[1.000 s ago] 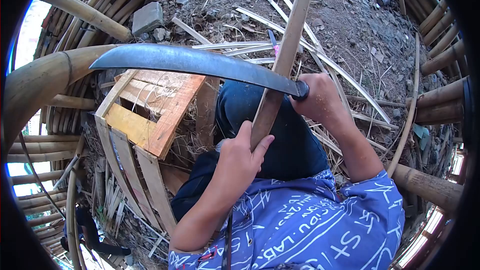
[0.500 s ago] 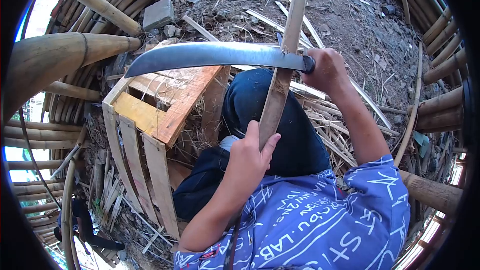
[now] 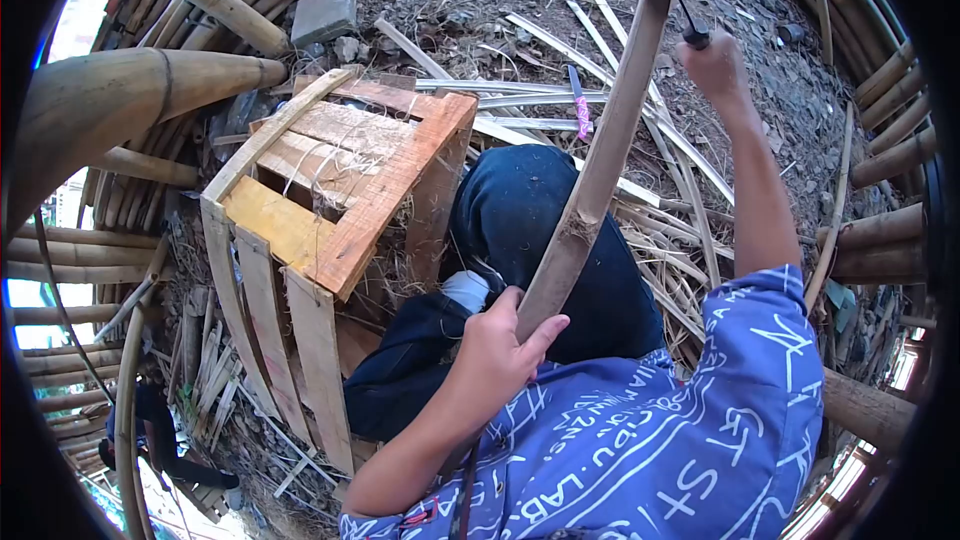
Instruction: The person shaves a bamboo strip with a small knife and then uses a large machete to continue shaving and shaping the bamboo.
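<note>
My left hand (image 3: pixel 502 345) is wrapped round the lower end of a long split bamboo piece (image 3: pixel 612 145), which slants up and right across my knee to the top edge of the view. A rough brown node marks the bamboo just above my knee. Out to the right, my right hand (image 3: pixel 716 68) grips the black handle of a machete (image 3: pixel 694 36). Its blade is seen nearly edge-on as a thin dark line, running up and left to overlap the bamboo's upper part.
A wooden crate (image 3: pixel 393 195) with curly shavings on it stands left of my legs. A knife (image 3: pixel 580 112) with a pink handle lies among bamboo strips (image 3: pixel 535 100) beyond my knee. Thick bamboo poles (image 3: pixel 110 105) jut in from the left. Someone (image 3: pixel 160 430) is at lower left.
My right hand has moved up and to the right with the machete, and the blade has turned from broadside to edge-on. The bamboo's upper end has tilted rightward; my left hand keeps its hold.
</note>
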### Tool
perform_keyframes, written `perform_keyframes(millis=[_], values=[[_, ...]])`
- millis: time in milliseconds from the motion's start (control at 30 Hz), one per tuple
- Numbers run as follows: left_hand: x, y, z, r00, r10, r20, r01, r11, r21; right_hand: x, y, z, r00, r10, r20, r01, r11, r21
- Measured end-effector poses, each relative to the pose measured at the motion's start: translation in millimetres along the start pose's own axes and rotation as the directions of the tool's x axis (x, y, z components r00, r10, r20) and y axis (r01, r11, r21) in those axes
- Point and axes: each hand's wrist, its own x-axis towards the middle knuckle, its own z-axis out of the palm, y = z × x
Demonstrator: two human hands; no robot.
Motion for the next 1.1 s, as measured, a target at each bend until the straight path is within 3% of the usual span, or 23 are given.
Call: perform_keyframes(millis=[67, 167, 233, 267, 300, 367, 500, 567, 700, 767, 1000, 1100], values=[[5.3, -1.0, -4.5, 0.999, -0.026, 0.032, 0.027, 0.999, -0.038, -29.9, -7.1, -11.3, 0.997, -0.077, 0.03, 0.069, 0.978, 0.197], [12.2, -4.5, -7.2, 0.995, -0.071, 0.074, 0.076, 0.995, -0.062, -92.8, -25.0, -31.8, 0.983, -0.082, 0.167, 0.039, 0.968, 0.248], [17.4, -8.0, -6.7, 0.983, -0.084, 0.163, 0.105, 0.987, -0.121, -131.0, -37.8, -41.5, 0.963, -0.115, 0.243, 0.038, 0.952, 0.303], [18.8, -9.7, -8.0, 0.965, -0.113, 0.237, 0.151, 0.977, -0.151, -148.3, -45.2, -41.4, 0.971, -0.128, 0.204, 0.059, 0.949, 0.311], [20.3, -10.4, -8.4, 0.963, -0.112, 0.246, 0.15, 0.979, -0.141, -156.9, -54.9, -48.9, 0.946, -0.139, 0.293, 0.039, 0.946, 0.322], [20.8, -10.9, -9.3, 0.916, -0.165, 0.365, 0.285, 0.909, -0.305, -171.0, -65.5, -49.0, 0.926, -0.177, 0.335, 0.078, 0.954, 0.288], [14.7, 1.6, -6.1, 0.931, -0.149, 0.333, 0.225, 0.953, -0.205, -176.9, -82.1, -51.9, 0.887, -0.225, 0.403, 0.114, 0.953, 0.28], [13.6, 4.3, -4.8, 0.932, -0.149, 0.331, 0.23, 0.948, -0.219, -175.9, -81.3, -44.8, 0.907, -0.252, 0.337, 0.203, 0.964, 0.172], [14.2, 2.8, -1.6, 0.958, -0.091, 0.272, 0.153, 0.965, -0.215, -163.5, -78.5, -44.0, 0.898, -0.243, 0.367, 0.259, 0.966, 0.006], [15.5, 2.3, -0.5, 0.977, -0.055, 0.204, 0.071, 0.995, -0.073, -156.4, -74.5, -38.5, 0.866, -0.211, 0.453, 0.262, 0.964, -0.052], [11.2, 0.6, 1.8, 0.98, -0.067, 0.189, 0.097, 0.983, -0.156, -148.4, -73.2, -26.7, 0.881, -0.287, 0.376, 0.321, 0.947, -0.03], [7.5, -1.0, 2.2, 0.982, -0.047, 0.184, 0.073, 0.988, -0.134, -121.7, -64.4, -25.5, 0.934, -0.138, 0.33, 0.178, 0.98, -0.093]])
